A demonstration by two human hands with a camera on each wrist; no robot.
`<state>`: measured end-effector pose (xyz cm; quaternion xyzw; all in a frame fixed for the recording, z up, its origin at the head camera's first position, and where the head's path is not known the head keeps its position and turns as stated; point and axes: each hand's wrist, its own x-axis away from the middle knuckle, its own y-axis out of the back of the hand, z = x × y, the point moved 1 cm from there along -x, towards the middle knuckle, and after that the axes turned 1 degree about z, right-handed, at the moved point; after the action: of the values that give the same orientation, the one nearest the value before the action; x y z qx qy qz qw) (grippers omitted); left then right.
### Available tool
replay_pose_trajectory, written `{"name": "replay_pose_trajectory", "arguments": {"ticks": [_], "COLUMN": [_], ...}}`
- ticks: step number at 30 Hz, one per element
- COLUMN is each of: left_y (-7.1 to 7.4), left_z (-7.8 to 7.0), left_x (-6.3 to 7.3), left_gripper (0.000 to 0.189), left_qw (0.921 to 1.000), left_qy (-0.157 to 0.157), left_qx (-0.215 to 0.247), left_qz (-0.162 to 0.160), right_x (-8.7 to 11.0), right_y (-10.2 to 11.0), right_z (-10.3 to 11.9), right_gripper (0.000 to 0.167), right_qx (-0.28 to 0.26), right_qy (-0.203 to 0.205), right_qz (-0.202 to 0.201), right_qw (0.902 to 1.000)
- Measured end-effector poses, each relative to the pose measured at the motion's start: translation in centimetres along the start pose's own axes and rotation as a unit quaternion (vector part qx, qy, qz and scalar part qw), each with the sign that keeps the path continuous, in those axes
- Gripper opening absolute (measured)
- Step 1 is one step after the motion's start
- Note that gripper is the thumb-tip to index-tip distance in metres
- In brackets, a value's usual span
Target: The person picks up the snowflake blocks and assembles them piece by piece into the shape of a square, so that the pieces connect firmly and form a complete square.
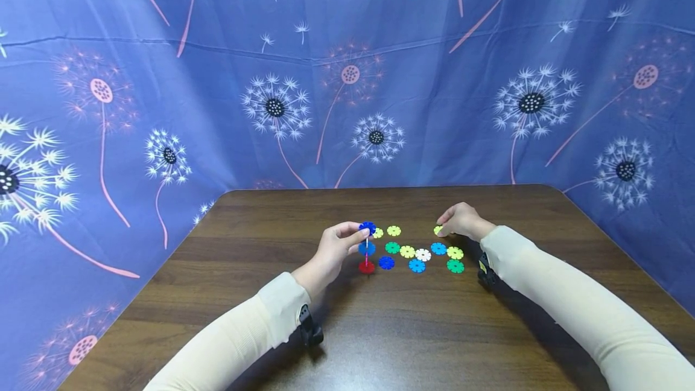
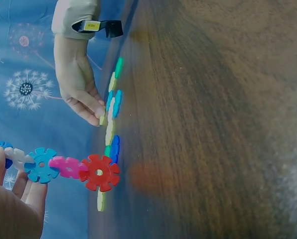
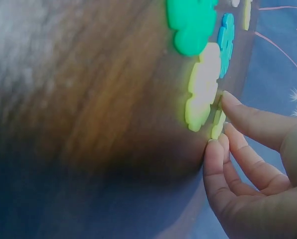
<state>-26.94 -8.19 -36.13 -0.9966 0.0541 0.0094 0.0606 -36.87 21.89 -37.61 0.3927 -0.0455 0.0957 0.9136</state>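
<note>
My left hand [image 1: 332, 250] pinches the top of a chain of notched plastic snowflake discs. In the left wrist view the chain runs from a dark blue disc at the fingers through a white disc [image 2: 20, 158], a light blue disc [image 2: 34, 172] and a pink disc [image 2: 68, 168] to a red disc [image 2: 91, 177] at the free end. The chain hangs above the table. Farther right, my right hand [image 1: 464, 222] pinches a yellow disc [image 3: 218, 124] by its edges, thumb on one side and fingers on the other, at the table's surface.
Loose discs lie flat on the wooden table [image 1: 380, 330] between the hands, among them a green disc [image 1: 455, 266], a white disc [image 1: 423, 255], a dark blue disc [image 1: 387, 262] and several yellow ones. A blue dandelion-print cloth [image 1: 434, 77] hangs behind the table.
</note>
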Motion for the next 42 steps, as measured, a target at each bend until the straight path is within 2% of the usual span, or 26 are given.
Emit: {"name": "replay_pose_trajectory", "arguments": {"ticks": [3,8,13,17,23,29,35,38,42], "left_y": [0.0,-0.1,0.0,0.1,0.2,0.1,0.1,0.0,-0.1], "left_z": [0.2,0.4,0.6,0.7,0.9,0.9,0.9,0.9,0.6], "left_x": [0.0,0.1,0.1,-0.1,-0.1,-0.1,0.0,-0.1,-0.1], "left_gripper": [0.004,0.005,0.007,0.010,0.013,0.012,0.011,0.012,0.014], "left_qw": [1.0000,0.9998,0.9998,0.9997,0.9997,0.9996,0.9997,0.9996,0.9995], "left_qy": [-0.002,-0.008,-0.009,-0.007,-0.010,-0.005,-0.004,-0.005,-0.007], "left_qx": [0.005,0.008,0.010,0.004,0.001,0.001,-0.004,-0.008,-0.016], "left_qz": [-0.005,-0.014,-0.018,-0.022,-0.024,-0.028,-0.025,-0.027,-0.028], "right_x": [0.1,0.4,0.8,1.0,1.5,2.6,3.7,4.2,4.8], "right_y": [-0.1,-0.3,-0.3,-0.3,-0.9,-1.6,-2.4,-2.7,-3.1], "right_z": [-0.1,-0.3,0.0,0.6,1.8,3.5,5.7,6.7,7.8], "right_gripper": [0.027,0.020,0.024,0.030,0.038,0.042,0.043,0.045,0.045], "right_qx": [-0.007,-0.054,-0.112,-0.157,-0.231,-0.269,-0.323,-0.325,-0.320], "right_qy": [-0.005,-0.016,-0.022,-0.027,-0.022,-0.005,0.015,0.022,0.010], "right_qz": [0.000,0.001,0.010,0.031,0.071,0.087,0.119,0.133,0.140], "right_qw": [1.0000,0.9984,0.9934,0.9868,0.9702,0.9591,0.9387,0.9363,0.9372]}}
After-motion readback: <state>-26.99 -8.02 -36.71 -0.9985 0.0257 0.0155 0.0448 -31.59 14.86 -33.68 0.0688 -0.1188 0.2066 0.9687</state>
